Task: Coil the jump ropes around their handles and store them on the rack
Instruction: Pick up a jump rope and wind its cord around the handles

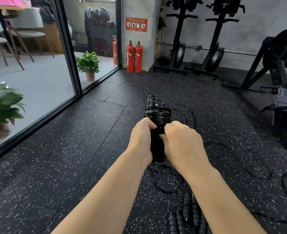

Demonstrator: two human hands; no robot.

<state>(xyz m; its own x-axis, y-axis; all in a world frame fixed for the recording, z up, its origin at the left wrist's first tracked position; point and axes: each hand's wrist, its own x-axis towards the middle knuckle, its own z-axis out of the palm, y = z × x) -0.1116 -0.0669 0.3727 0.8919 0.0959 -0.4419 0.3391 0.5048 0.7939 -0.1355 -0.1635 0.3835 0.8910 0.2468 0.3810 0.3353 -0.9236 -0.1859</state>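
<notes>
My left hand (142, 141) grips a pair of black jump rope handles (157, 142) held together, pointing away from me. Several turns of shiny black rope (157, 115) are coiled around their upper end. My right hand (181, 141) is curled against the right side of the handles, its fingers pinching the rope there. The loose rest of the rope (166, 181) loops down to the floor below my hands. More black jump rope handles (186, 215) lie on the floor near my right forearm, and another loose rope (257, 168) trails to the right.
Speckled black rubber floor (82, 149). A glass partition (66, 48) runs along the left with potted plants (88, 65) behind it. Two red fire extinguishers (134, 58) stand by a pillar. Black exercise machines (207, 39) line the back wall and right side.
</notes>
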